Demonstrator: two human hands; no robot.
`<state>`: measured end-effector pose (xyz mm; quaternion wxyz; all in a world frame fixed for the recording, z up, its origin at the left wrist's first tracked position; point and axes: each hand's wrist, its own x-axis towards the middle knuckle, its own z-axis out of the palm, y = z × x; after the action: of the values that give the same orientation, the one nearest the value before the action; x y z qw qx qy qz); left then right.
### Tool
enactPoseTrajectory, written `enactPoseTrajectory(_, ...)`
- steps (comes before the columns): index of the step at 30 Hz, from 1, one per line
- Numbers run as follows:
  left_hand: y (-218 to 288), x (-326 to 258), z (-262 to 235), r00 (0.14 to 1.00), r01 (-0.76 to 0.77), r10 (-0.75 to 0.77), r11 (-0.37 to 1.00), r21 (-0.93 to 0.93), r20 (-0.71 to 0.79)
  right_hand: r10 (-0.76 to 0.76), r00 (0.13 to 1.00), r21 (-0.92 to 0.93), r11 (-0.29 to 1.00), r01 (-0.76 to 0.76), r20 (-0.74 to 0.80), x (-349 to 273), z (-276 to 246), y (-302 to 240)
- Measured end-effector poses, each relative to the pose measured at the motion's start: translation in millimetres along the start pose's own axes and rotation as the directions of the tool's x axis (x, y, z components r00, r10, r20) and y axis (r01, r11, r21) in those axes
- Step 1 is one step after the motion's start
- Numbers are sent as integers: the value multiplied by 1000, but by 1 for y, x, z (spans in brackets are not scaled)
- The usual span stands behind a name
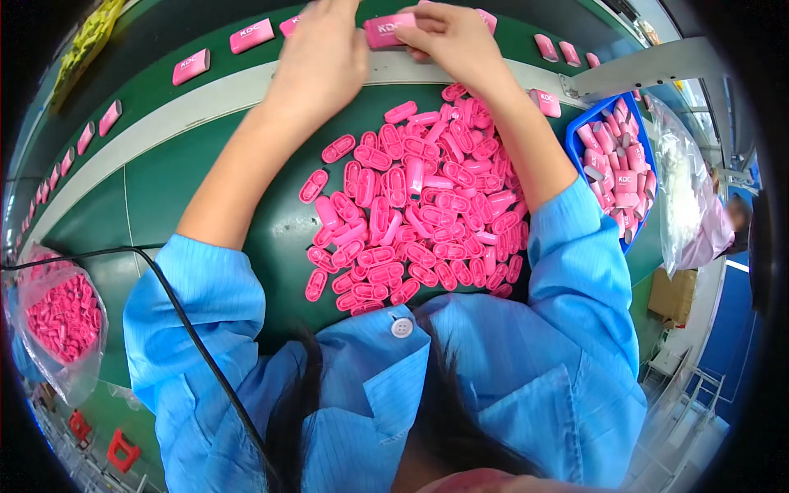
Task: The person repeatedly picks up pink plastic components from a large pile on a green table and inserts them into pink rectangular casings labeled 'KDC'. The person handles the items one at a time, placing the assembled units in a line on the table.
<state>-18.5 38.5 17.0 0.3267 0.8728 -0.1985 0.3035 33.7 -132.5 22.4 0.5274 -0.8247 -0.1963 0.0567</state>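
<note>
My right hand point(452, 37) is closed on a flat pink plastic casing point(383, 30) with white print, thumb across its face, over the far rail of the bench. Close by on the left is my left hand point(325, 62), its back toward me. Its fingertips run up to the picture's upper edge, so whether they hold anything is hidden. Another printed pink casing point(289, 26) shows partly behind that hand. Between my forearms lies a big heap of small pink oval caps point(394, 187) on the green bench top point(283, 218).
Printed casings point(251, 36) stand spaced along a green conveyor belt point(148, 90) beyond the pale rail point(156, 123). On the right a blue bin point(574, 140) holds many casings. A clear bag point(62, 316) of pink parts sits left, near a black cable point(177, 308). Another person's sleeve point(708, 238) appears far right.
</note>
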Motion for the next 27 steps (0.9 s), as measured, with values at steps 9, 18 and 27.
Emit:
enactPoseTrajectory(9,2,-29,-9,790,-271,411,900,-342,455,-380,909,-658,732,179,-174,61,-8,33)
enactPoseTrajectory(18,5,-22,-13,886,-173,143,985,26,442,-176,975,-532,843,78,-136,7,-14,-3)
enactPoseTrajectory(27,-2,0,15,757,653,-419,492,-576,501,-133,985,40,990,138,-112,-35,-15,1)
